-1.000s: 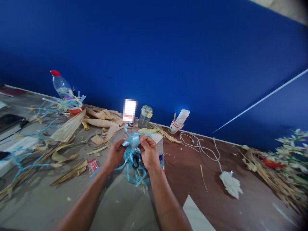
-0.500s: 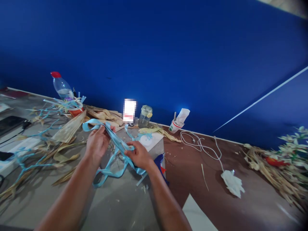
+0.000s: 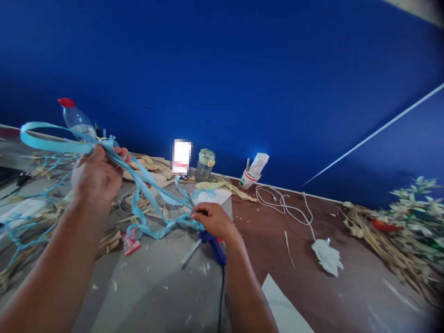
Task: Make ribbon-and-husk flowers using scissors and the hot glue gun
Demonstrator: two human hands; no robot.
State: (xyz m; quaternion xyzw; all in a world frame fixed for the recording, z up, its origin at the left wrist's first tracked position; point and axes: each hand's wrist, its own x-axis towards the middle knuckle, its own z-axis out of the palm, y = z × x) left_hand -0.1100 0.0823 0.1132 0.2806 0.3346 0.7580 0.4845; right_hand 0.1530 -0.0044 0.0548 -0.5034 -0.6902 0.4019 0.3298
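My left hand (image 3: 99, 173) is closed round a bundle of light-blue ribbon (image 3: 147, 179), and a wide loop of it sticks out to the left. The ribbon runs down to the right in several strands, some hanging in curls over the table. My right hand (image 3: 213, 219) pinches the other end of the strands between thumb and fingers. Just beneath the right hand lies a dark blue glue gun (image 3: 215, 249) with a clear stick and a black cord. A pink wrapper (image 3: 131, 243) rests below the hanging ribbon.
Behind stand a red-capped bottle (image 3: 74, 118), a glass jar (image 3: 205, 165) and a paper cup (image 3: 249, 178). A white cable (image 3: 294, 215) and crumpled tissue (image 3: 328, 256) lie at right, near dried husks (image 3: 385, 240) and white flowers (image 3: 416, 203). Blue-wrapped twigs (image 3: 31, 238) spread at left.
My left hand has moved left and up, drawing the ribbon out longer between my hands. My right hand has shifted slightly right. The glue gun and pink wrapper now show more fully.
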